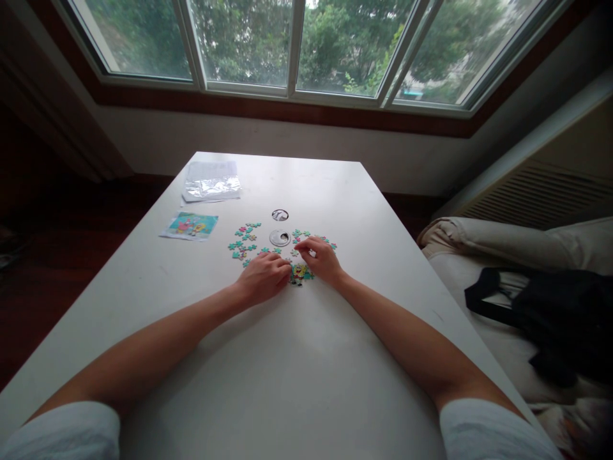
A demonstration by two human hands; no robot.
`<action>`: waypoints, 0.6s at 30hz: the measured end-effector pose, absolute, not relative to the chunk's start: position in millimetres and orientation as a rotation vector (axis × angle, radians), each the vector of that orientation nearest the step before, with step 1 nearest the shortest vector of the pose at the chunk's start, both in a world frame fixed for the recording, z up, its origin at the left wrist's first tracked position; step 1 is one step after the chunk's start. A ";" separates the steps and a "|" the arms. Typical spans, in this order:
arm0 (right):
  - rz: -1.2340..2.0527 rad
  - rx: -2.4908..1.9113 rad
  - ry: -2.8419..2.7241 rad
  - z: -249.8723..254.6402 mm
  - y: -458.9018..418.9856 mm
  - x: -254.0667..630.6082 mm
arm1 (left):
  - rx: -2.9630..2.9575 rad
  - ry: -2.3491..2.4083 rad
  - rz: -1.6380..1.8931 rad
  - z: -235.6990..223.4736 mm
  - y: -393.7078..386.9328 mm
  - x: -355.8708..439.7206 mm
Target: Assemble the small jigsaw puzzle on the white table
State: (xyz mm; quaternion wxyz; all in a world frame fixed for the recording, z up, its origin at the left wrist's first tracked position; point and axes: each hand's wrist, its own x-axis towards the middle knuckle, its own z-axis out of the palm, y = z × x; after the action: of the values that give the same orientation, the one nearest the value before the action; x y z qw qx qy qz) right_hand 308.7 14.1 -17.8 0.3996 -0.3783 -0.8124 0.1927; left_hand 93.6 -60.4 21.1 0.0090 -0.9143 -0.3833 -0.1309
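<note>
A partly joined jigsaw puzzle (300, 273) with a yellow cartoon figure lies on the white table between my hands. My left hand (265, 277) rests at its left edge, fingers curled together with the tips against it. Above its right side is my right hand (318, 257), thumb and forefinger drawn into a pinch; whatever they hold is too small to make out. Loose jigsaw pieces (243, 246), mostly green and pink, are scattered beyond my left hand. More jigsaw pieces (301, 234) lie just past my right fingers, partly covered by them.
Two round discs or hole covers, a nearer one (280, 237) and a farther one (280, 215), are at the table's (297, 370) middle. A picture sheet (190, 226) and clear plastic packaging (212, 181) lie left. A black bag (565, 313) sits on the sofa (460, 268) at right.
</note>
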 end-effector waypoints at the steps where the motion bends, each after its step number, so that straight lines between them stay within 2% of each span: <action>1: 0.488 -0.962 -2.055 -17.3 13.8 308.5 | -2.849 -1.219 -0.412 21.4 -59.9 93.2; 11: 0.497 -0.961 -2.028 -16.0 14.9 309.8 | -2.832 -1.511 -0.579 19.8 -50.3 85.5; 18: 0.507 -0.952 -2.019 -17.3 16.6 310.8 | -2.789 -1.774 -0.901 13.7 -27.6 62.8</action>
State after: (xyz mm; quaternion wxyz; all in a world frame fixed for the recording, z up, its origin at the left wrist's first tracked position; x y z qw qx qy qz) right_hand 310.8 16.6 -17.3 0.4135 -0.3786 -0.8032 0.2016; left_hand 62.8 -27.6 13.7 -0.1419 -0.8059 -0.5126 -0.2602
